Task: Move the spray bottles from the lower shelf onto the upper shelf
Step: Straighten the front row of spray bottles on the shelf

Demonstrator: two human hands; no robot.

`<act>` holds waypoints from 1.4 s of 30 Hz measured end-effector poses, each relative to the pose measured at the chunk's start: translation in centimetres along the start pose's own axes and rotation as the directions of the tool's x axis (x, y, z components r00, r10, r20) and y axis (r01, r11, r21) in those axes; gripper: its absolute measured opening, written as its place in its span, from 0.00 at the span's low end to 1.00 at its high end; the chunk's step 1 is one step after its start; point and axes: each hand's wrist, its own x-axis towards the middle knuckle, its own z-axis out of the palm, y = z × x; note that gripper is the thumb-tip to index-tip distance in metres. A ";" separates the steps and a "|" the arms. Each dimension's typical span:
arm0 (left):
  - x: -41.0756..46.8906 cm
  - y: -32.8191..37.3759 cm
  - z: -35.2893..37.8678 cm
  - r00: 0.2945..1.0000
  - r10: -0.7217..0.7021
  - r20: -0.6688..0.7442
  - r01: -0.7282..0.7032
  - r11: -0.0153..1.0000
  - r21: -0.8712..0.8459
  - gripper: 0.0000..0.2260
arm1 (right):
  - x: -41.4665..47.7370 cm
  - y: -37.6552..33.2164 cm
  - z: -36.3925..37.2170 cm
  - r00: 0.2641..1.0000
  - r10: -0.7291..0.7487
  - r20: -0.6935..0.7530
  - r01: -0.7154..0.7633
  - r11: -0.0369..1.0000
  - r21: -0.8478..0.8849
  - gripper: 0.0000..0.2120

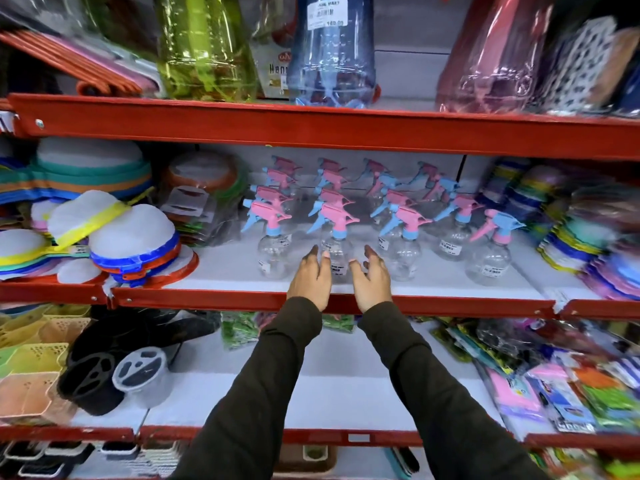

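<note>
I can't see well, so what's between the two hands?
In the head view, one clear spray bottle with a pink trigger stands between the open left hand and right hand.

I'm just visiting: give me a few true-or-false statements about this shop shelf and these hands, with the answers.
1. Both hands, left hand and right hand, flank one front clear plastic spray bottle. True.
2. The right hand already holds a bottle. False: its fingers are spread open, gripping nothing.
3. All trigger heads are pink on top. False: the rightmost spray bottle has a blue top.
4. A tall blue transparent bottle stands on the red-edged shelf above. True.
</note>
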 end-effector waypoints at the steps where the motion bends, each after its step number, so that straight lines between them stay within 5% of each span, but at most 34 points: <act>1: 0.4 0.1 0.2 0.999 -0.029 0.019 0.030 1.000 -0.004 0.25 | 0.3 -0.1 -0.2 0.999 0.021 0.046 -0.021 1.000 -0.004 0.25; 5: 1.0 0.0 0.8 0.997 -0.063 0.037 0.062 0.998 0.024 0.25 | 1.0 -0.2 -0.4 0.986 0.038 0.160 -0.033 0.999 -0.032 0.25; 22: 0.0 0.4 1.0 1.000 -0.031 0.001 0.031 1.000 -0.001 0.23 | 1.1 0.3 -0.1 0.987 0.025 0.159 -0.018 0.999 -0.049 0.25; 25: -0.5 0.7 1.3 0.999 0.007 -0.040 -0.010 0.998 -0.055 0.24 | 0.8 0.4 -0.5 0.994 -0.002 0.107 0.004 1.000 -0.013 0.24; 31: -2.6 1.1 3.2 0.926 0.124 -0.357 -0.157 0.985 -0.065 0.12 | 0.4 1.2 -2.5 0.994 -0.093 -0.050 0.096 0.994 0.052 0.16; 42: -3.4 5.0 8.7 0.953 0.209 -0.220 -0.224 0.973 -0.048 0.14 | 1.0 4.2 -9.2 0.961 -0.108 -0.255 0.136 0.986 0.094 0.15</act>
